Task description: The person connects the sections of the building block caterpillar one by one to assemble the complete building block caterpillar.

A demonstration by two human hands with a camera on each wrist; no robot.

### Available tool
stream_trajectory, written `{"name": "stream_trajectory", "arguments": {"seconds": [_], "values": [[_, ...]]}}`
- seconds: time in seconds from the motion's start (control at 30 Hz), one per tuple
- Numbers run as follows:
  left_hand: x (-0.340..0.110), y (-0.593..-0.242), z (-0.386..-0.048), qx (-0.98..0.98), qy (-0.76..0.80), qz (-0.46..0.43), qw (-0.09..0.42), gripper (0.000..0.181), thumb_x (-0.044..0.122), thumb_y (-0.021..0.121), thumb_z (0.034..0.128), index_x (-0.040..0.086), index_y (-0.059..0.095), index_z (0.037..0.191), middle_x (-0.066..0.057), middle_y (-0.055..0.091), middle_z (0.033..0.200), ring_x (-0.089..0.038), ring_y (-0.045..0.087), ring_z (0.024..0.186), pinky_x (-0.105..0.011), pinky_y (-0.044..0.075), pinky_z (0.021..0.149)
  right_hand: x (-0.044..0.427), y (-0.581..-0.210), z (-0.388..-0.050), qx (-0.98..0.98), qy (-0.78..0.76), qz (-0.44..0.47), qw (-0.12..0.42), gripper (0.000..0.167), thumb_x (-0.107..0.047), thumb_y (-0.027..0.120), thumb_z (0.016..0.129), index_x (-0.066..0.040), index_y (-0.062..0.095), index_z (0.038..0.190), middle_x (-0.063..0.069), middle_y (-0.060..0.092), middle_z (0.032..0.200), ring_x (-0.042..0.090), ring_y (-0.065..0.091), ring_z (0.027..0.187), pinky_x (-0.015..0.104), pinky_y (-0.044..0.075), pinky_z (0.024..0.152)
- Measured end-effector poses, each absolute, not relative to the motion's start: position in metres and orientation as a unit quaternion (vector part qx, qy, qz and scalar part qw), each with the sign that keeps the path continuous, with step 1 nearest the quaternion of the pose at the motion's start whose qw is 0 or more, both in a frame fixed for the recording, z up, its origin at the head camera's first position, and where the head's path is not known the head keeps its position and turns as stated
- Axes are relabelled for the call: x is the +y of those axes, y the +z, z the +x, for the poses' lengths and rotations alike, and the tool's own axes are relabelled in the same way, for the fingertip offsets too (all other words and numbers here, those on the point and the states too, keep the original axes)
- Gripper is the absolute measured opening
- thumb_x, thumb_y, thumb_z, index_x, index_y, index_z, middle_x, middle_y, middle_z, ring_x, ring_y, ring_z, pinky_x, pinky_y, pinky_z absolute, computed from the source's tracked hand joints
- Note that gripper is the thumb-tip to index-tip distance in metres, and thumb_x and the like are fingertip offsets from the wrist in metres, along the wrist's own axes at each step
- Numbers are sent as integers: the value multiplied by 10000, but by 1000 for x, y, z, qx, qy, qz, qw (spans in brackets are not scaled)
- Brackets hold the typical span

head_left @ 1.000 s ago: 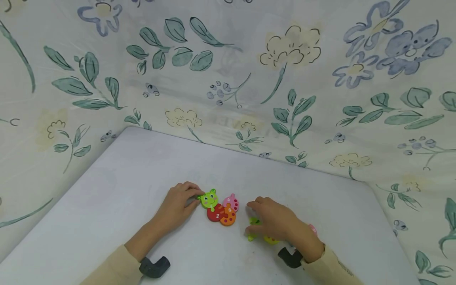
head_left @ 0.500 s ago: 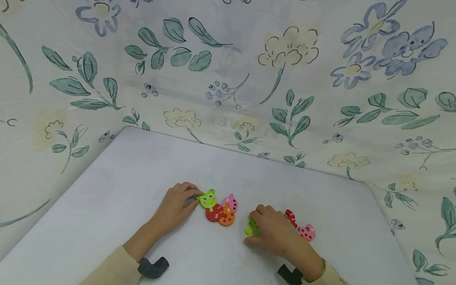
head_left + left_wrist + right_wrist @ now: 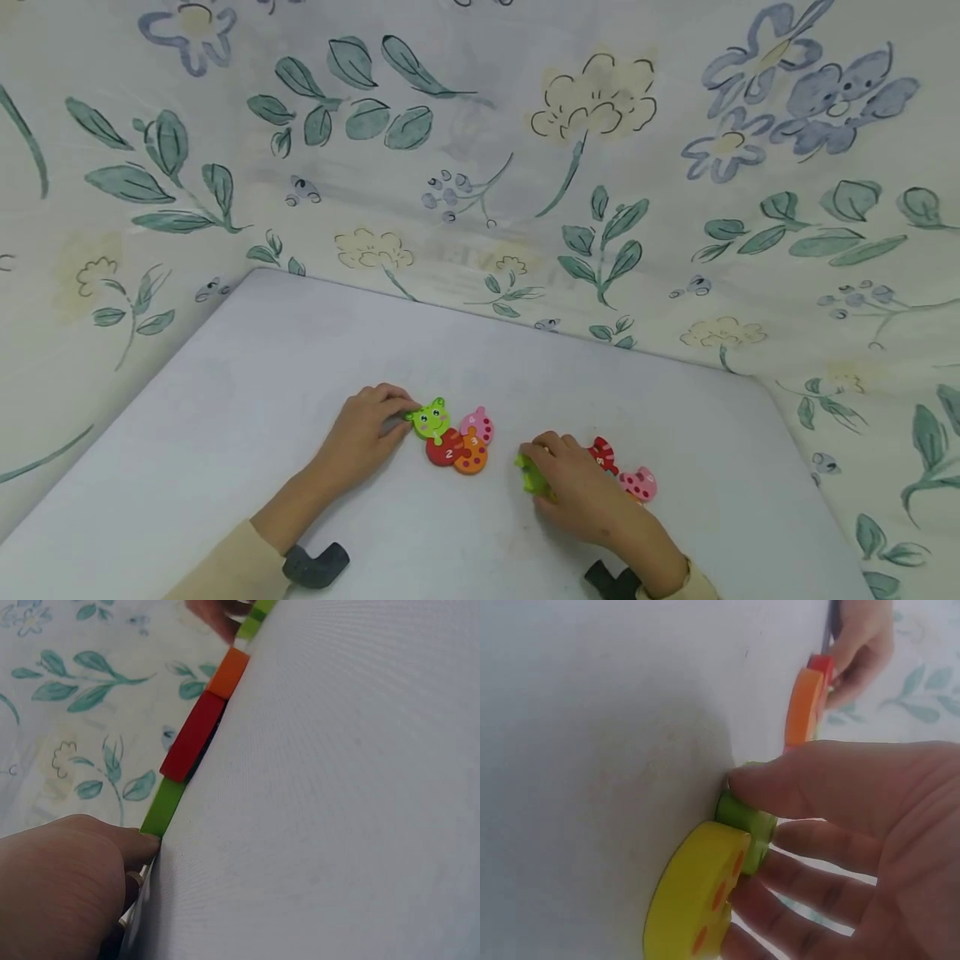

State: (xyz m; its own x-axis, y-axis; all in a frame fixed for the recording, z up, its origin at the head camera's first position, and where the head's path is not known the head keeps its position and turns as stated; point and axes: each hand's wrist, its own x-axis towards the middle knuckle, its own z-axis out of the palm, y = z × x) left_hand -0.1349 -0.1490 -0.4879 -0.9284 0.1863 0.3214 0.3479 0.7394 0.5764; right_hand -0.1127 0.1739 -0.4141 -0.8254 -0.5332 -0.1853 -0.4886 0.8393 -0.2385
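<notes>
Flat puzzle pieces lie joined on the table: a green face piece (image 3: 431, 421), a red piece marked 2 (image 3: 444, 448), an orange piece (image 3: 471, 455) and a pink piece (image 3: 477, 426). My left hand (image 3: 365, 432) pinches the face piece's left edge; the left wrist view shows the thumb against its green side (image 3: 163, 808). Right of this group, my right hand (image 3: 577, 483) grips another green piece (image 3: 531, 477) between thumb and fingers. In the right wrist view, a yellow piece (image 3: 694, 892) with red dots adjoins that green piece (image 3: 746, 817), partly behind the fingers.
Beyond the right hand lie a red striped piece (image 3: 602, 456) and a pink dotted piece (image 3: 638, 483), with a bit of orange below. Flowered cloth (image 3: 450, 150) stands behind the white table (image 3: 300, 333). Dark curved mounts (image 3: 317, 567) sit at both wrists.
My right hand has lowered and closed round the green piece, uncovering the red striped and pink pieces beyond it. The left hand keeps its place at the face piece. The head view has shifted slightly.
</notes>
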Motion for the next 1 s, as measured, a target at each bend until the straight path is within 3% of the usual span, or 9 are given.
{"name": "stream_trajectory", "arguments": {"seconds": [0.2,0.57,0.77,1.0], "values": [[-149,-492,-133,-921,-343,-141,116,275,74,815,903,111,779,1173,-10,681,1178,-243,603,1085,-482,492,941,179,-421,-114,952,-116,-252,131,530,-149,805,905,-75,635,1402,57,573,1374,204,542,1158,404,552,969],[-148,-489,-132,-917,-344,-152,129,280,55,817,897,109,778,1170,-9,676,1176,-235,599,1061,-464,492,908,191,-434,-116,953,-171,-237,86,528,-153,812,880,-169,659,1386,-24,590,1366,170,536,1207,407,546,990],[-150,-487,-131,-920,-340,-149,124,281,51,818,895,108,779,1168,-8,677,1170,-248,601,1075,-491,490,929,196,-447,-120,938,-248,-226,90,531,-109,795,887,-228,649,1384,-115,558,1330,107,493,1192,419,535,998],[-152,-488,-133,-926,-331,-147,110,274,67,802,914,112,774,1183,-19,672,1194,-257,594,1100,-493,482,951,193,-453,-119,928,-279,-234,80,557,-49,729,900,-224,635,1420,-102,536,1338,131,481,1178,383,532,965]]}}
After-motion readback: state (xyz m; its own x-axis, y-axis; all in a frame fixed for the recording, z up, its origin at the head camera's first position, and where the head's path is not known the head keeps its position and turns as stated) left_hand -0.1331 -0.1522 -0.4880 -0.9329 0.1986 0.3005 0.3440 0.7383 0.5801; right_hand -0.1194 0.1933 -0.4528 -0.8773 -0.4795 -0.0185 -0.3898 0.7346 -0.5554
